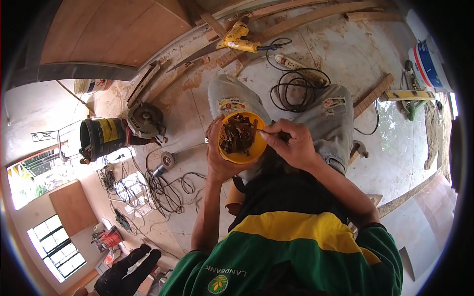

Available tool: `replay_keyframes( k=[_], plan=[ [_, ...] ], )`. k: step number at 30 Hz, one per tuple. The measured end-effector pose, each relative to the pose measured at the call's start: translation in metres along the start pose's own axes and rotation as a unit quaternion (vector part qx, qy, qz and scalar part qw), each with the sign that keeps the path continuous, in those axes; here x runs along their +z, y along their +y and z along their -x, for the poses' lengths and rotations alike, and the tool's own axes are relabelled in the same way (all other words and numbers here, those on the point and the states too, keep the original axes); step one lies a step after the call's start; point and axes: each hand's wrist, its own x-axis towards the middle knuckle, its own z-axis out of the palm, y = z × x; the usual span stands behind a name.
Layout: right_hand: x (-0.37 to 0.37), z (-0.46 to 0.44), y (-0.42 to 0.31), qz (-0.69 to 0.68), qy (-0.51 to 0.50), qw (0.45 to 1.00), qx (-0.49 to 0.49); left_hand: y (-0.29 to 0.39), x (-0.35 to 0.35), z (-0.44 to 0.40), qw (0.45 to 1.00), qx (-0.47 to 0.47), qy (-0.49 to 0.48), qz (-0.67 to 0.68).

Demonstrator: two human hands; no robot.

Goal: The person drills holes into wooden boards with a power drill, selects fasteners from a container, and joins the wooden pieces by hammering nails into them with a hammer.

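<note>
My left hand is wrapped round a round yellow container, tilted so that its inside faces me. Inside lies a heap of small dark and rusty-brown pieces of metal, which look like nails or screws. At the container's right rim, my right hand has thumb and fingers pinched together. A thin dark piece seems to stick out from the fingertips over the heap, too small to name for certain. The container is held above my lap, between the knees of my grey trousers.
Ahead lie a yellow drill, a power strip and a coiled black cable. On the left are a circular saw, a black-and-yellow bucket, an angle grinder and tangled cords. A hammer is at right; another person is lower left.
</note>
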Motion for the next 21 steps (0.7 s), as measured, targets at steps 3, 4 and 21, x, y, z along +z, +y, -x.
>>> replay_keyframes(
  k=[3,4,21],
  plan=[
    [-0.012,-0.004,-0.008,-0.048,-0.011,0.999,0.009,-0.002,-0.003,0.003,1.000,-0.014,-0.006,0.011],
    [-0.016,-0.004,-0.009,-0.049,-0.012,0.999,0.009,-0.002,-0.004,0.003,1.000,-0.014,-0.012,-0.001],
    [0.018,0.017,0.000,0.102,-0.005,0.995,0.019,0.005,0.005,0.000,0.993,0.071,0.025,-0.086]
  ],
)
